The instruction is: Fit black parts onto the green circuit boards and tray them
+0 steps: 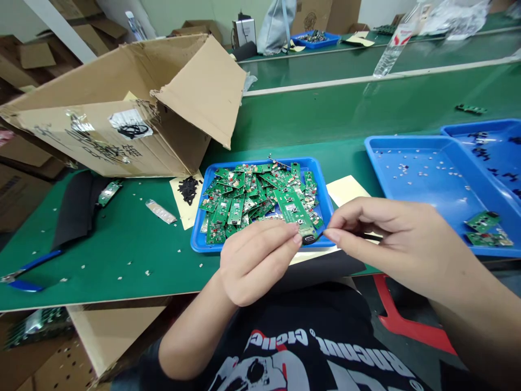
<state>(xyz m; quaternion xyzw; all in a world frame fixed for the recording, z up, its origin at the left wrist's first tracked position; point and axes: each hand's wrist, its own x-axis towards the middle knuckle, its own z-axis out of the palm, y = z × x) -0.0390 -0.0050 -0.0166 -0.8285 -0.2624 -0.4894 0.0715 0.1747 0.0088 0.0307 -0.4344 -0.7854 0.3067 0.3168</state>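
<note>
Two hands at one green circuit board (293, 209) above a blue tray (319, 187)
Left hand (256, 260) grips the board's lower end between thumb and fingers, its black connector (309, 239) just beside the right hand (386, 239), whose fingertips pinch a thin dark item (368, 237), too small to name. More boards (232, 206) heap the tray, mid-frame on the green bench (122, 260); an open cardboard box (101, 141) sits upper left, blue-handled pliers (28, 271) lower left, a second blue tray (415, 184) right

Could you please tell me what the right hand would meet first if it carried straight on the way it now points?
The right hand would probably meet the connector of the green circuit board in the left hand first, though depth is hard to judge.
</note>
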